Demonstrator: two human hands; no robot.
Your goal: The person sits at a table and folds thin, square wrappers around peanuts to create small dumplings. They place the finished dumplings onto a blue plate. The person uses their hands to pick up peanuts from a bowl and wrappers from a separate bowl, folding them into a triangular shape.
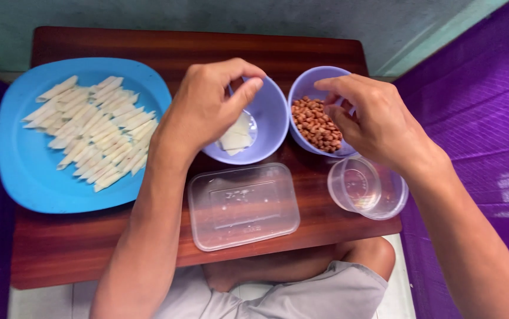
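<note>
- The wooden tabletop [77, 248] is carrying everything, with purple cloth hanging at its left and right.
- A big blue plate [24, 171] is sitting at the left, holding rows of pale rolled wrappers [95, 133].
- A clear rectangular container [242, 205] is lying at the near middle, just in front of the bowls.
- A purple bowl [272, 115] is standing at the far middle, with a few white wrapper pieces [235, 139] lying inside.
- A second purple bowl [308, 82] is standing just to its right, filled with peanuts [316, 124].
- A clear round cup [367, 188] is sitting at the near right edge.
- The left hand [204, 106] is hovering over the middle bowl, its grip pinched together, thumb meeting fingertips; whether anything is between them, I cannot tell.
- The right hand [378, 124] is reaching into the peanut bowl, its grip curling loosely, fingers slightly apart, holding nothing that is showing.
</note>
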